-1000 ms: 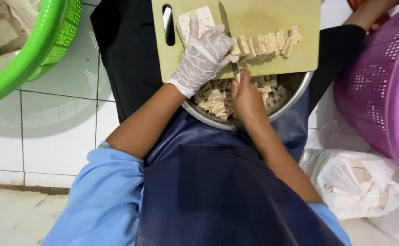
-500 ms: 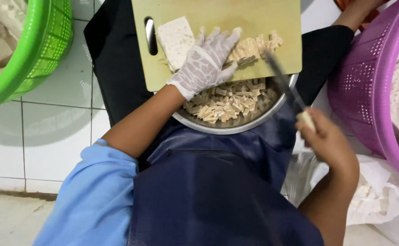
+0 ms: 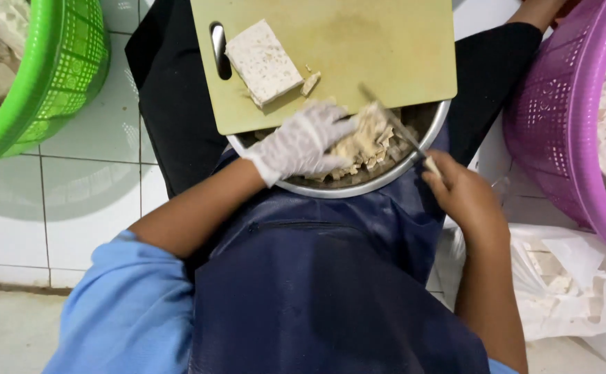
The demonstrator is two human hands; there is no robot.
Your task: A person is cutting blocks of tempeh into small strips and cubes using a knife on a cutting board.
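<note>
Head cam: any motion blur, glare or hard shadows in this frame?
Head view: the knife blade is smeared by motion and the right hand looks slightly soft; the gloved left hand and the pale block on the cutting board are sharper. Light is even and soft, with a faint shadow on the floor tiles under the green basket. The metal bowl rim shows mild sheen.

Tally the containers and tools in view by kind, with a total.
Plastic baskets: 2, green basket, purple basket
Metal bowl: 1
Cutting board: 1
Knife: 1, in the right hand
Plastic bag: 1
Total: 6
</note>
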